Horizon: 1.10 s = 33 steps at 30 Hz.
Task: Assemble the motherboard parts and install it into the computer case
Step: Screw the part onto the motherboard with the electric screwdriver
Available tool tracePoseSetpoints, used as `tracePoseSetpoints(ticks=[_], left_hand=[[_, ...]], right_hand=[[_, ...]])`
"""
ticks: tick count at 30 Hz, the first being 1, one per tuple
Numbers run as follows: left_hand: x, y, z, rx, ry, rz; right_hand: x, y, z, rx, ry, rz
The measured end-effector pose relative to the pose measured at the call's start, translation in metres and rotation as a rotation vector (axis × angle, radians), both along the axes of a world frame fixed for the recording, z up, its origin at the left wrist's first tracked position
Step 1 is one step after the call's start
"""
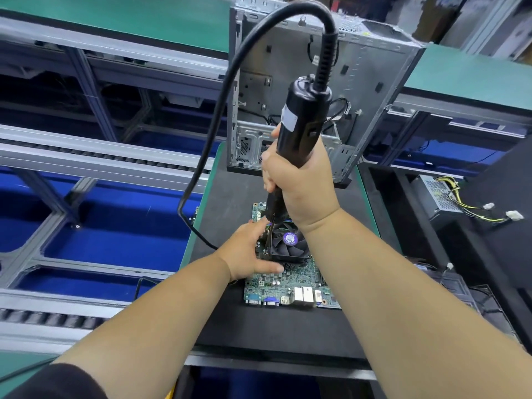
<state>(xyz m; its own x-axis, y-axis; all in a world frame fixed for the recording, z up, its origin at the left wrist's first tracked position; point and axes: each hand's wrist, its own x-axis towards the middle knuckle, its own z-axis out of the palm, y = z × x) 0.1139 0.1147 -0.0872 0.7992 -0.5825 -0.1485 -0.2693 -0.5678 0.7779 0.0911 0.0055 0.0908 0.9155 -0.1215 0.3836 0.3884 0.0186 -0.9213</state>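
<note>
We grip the electric screwdriver (pixel 299 122) upright in our right hand (pixel 299 180), its bit pointing straight down at the cooler fan (pixel 288 240) corner on the motherboard (pixel 288 280); our left hand (pixel 250 249) lies flat, fingers straight, steadying just beside it

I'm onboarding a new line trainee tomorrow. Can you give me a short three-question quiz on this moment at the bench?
1. Which hand grips the electric screwdriver?
2. True or false: the motherboard is already inside the computer case.
3. The left hand rests beside the: A) cooler fan B) power supply C) case

Key:
1. The right hand.
2. False; it lies on the black mat.
3. A
</note>
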Motion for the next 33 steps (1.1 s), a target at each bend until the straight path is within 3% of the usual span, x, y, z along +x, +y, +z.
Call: tracePoseSetpoints(ticks=[5,12,26,33], left_hand=[[-0.018,0.022,-0.005,0.027,-0.258,0.183],[-0.024,0.008,-0.002,0.151,-0.236,0.124],[-0.02,-0.008,0.0,0.422,-0.47,0.032],[-0.019,-0.01,-0.002,0.41,-0.494,0.046]], right_hand=[[0.001,-0.001,0.0,0.04,0.006,-0.008],[0.0,-0.005,0.0,0.047,-0.001,-0.002],[0.0,-0.007,0.013,0.019,0.028,-0.01],[-0.002,-0.013,0.023,0.05,-0.018,-0.006]])
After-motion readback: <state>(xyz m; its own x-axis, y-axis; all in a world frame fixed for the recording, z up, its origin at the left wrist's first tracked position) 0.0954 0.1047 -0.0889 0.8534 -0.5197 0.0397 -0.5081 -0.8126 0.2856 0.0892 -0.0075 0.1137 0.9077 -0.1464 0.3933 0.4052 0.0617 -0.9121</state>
